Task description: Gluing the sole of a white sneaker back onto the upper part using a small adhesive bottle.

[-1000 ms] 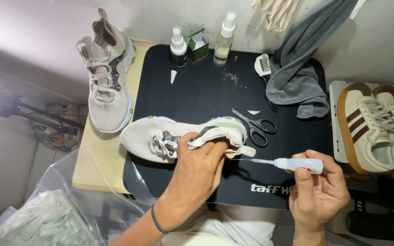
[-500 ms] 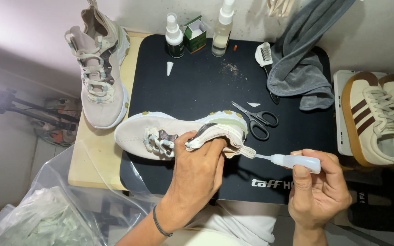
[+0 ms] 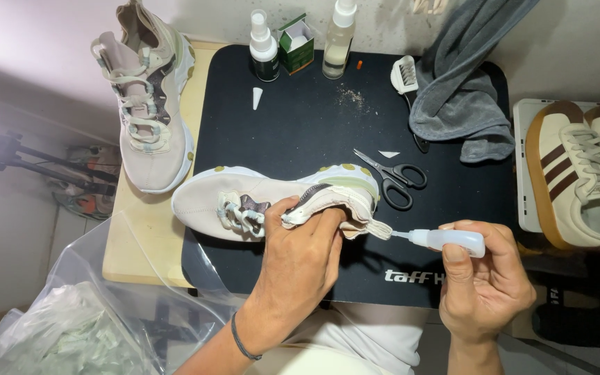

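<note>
A beige sneaker (image 3: 244,198) lies on its side on the black mat (image 3: 314,132). My left hand (image 3: 300,257) pinches its ankle collar near the heel, thumb on the tongue side. My right hand (image 3: 484,281) grips a small clear glue tube (image 3: 446,240), held level. Its thin nozzle touches the heel pull tab (image 3: 376,229) of the sneaker. Black-handled scissors (image 3: 394,177) lie just beyond the heel.
The matching sneaker (image 3: 147,104) stands on the wooden board at the left. Two spray bottles (image 3: 265,52) and a green box (image 3: 296,43) line the mat's far edge, with a brush (image 3: 404,75) and grey towel (image 3: 463,90). Brown-striped shoes (image 3: 585,173) sit right; a plastic bag (image 3: 71,326) lower left.
The view has shifted slightly. Both hands keep their holds, and the glue tube's nozzle has stayed at the heel tab.
</note>
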